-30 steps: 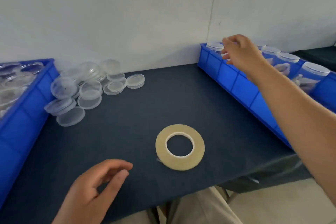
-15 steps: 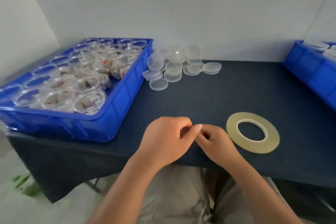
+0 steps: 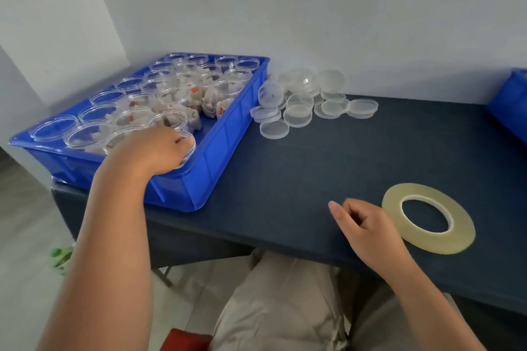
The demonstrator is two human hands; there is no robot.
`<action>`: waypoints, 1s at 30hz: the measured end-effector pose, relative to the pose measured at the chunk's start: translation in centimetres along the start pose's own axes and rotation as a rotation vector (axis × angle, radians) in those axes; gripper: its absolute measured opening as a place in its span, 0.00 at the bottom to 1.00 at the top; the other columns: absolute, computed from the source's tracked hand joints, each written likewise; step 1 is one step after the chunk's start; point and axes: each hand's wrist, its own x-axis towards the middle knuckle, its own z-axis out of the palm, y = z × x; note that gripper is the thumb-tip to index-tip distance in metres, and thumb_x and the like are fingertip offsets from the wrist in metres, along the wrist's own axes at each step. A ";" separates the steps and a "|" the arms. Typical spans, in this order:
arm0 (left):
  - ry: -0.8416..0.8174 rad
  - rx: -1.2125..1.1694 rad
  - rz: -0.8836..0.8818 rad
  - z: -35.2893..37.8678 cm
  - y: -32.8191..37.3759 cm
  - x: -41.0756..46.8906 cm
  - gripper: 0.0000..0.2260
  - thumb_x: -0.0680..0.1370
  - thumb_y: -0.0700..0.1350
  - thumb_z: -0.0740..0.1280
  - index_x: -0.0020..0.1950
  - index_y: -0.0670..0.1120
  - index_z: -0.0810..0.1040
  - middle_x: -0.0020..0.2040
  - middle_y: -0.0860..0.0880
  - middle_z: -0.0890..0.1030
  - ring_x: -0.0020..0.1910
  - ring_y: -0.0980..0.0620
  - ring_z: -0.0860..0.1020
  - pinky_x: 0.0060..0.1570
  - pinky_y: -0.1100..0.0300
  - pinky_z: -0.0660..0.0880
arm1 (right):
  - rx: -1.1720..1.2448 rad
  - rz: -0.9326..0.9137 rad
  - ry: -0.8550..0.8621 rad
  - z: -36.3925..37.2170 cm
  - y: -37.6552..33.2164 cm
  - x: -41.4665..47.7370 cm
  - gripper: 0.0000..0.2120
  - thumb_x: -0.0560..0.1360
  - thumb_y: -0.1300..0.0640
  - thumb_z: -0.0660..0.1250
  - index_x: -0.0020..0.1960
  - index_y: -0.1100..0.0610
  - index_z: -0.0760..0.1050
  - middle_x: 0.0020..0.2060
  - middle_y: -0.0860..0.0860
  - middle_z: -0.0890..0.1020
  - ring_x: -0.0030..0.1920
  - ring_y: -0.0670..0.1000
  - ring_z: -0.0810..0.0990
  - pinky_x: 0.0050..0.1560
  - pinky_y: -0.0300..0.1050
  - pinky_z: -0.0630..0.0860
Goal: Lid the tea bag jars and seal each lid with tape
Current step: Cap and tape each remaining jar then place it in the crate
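A blue tray (image 3: pixel 216 148) on the left of the dark table holds several open clear jars with tea bags. My left hand (image 3: pixel 154 148) reaches into its near right corner and grips the rim of one open jar (image 3: pixel 190 148). A heap of clear lids (image 3: pixel 302 105) lies on the table beside the tray, by the wall. A flat roll of yellowish tape (image 3: pixel 427 218) lies near the front edge. My right hand (image 3: pixel 362 222) rests on the table just left of the roll, fingers loosely curled, holding nothing.
A second blue tray (image 3: pixel 510 105) shows at the right edge. The dark table (image 3: pixel 328 168) ends close to my lap. A white wall runs behind the table. Something green lies on the floor at lower left (image 3: pixel 60 256).
My hands have parted from in front of me. The left went up into the left tray and took hold of a jar; the right stayed beside the tape roll.
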 end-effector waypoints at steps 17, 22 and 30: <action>0.364 -0.052 0.046 -1.7 -1.4 -1.4 0.17 0.88 0.45 0.54 0.56 0.49 0.84 0.55 0.41 0.82 0.48 0.44 0.76 0.49 0.47 0.70 | 0.017 -0.029 0.025 0.1 0.3 0.1 0.24 0.82 0.43 0.65 0.33 0.55 0.67 0.27 0.48 0.71 0.29 0.45 0.70 0.32 0.39 0.69; 0.795 -0.135 0.302 -5.4 0.5 -3.4 0.15 0.87 0.48 0.56 0.53 0.49 0.83 0.46 0.44 0.81 0.45 0.40 0.76 0.45 0.48 0.69 | 0.011 -0.018 0.015 0.1 0.0 -0.1 0.27 0.78 0.34 0.61 0.35 0.55 0.70 0.29 0.49 0.74 0.31 0.46 0.73 0.32 0.39 0.70; 0.461 -0.068 0.689 -1.6 11.6 -3.9 0.11 0.87 0.48 0.60 0.52 0.53 0.82 0.51 0.52 0.79 0.49 0.48 0.76 0.49 0.50 0.72 | 0.134 -0.012 0.003 0.0 -0.2 -0.4 0.46 0.67 0.22 0.70 0.79 0.40 0.65 0.69 0.31 0.74 0.70 0.33 0.73 0.65 0.32 0.73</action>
